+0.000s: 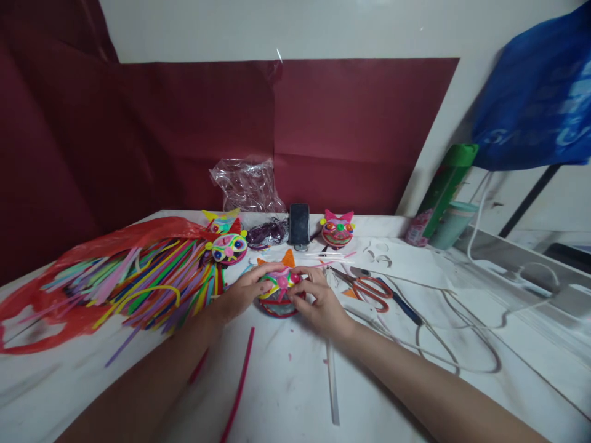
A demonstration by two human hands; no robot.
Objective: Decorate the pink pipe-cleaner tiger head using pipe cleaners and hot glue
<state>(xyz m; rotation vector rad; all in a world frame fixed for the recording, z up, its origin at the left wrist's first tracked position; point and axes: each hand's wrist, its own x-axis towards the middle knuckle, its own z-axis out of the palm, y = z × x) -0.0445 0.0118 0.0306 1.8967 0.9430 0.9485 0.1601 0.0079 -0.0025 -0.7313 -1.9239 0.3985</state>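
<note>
Clock positions are read around the craft face, twelve pointing away from the person. Nearest me, on the tabletop [286,394], I log a dark pink strip [240,387] toward seven and a pale stick [333,394] toward five.

I find the craft face [279,306] at centre, directly between the hands and touching both, its front toward me. Its wide axis runs nine to three; its orange ear [289,258] points to twelve. The left hand [249,288] is closed on the nine-o'clock side, fingers above, thumb on the front. The right hand [319,300] is narrow, its fingertips gathered on the three-o'clock side near the pink eye. Neither hand is clearly nearer. Whether anything small sits between the right fingertips, I cannot tell.

Just beyond the right hand, toward three, lie orange-handled scissors [375,294], blades partly apart. Coloured strips [157,277] spread from a red bag [152,229] at nine to ten.

Farther out, I record a second face [229,248] at ten, a phone [299,224] near twelve and a pink-eared face [338,229] toward one. Clear wrapping [249,184] rests behind, against a maroon sheet [360,123].
</note>
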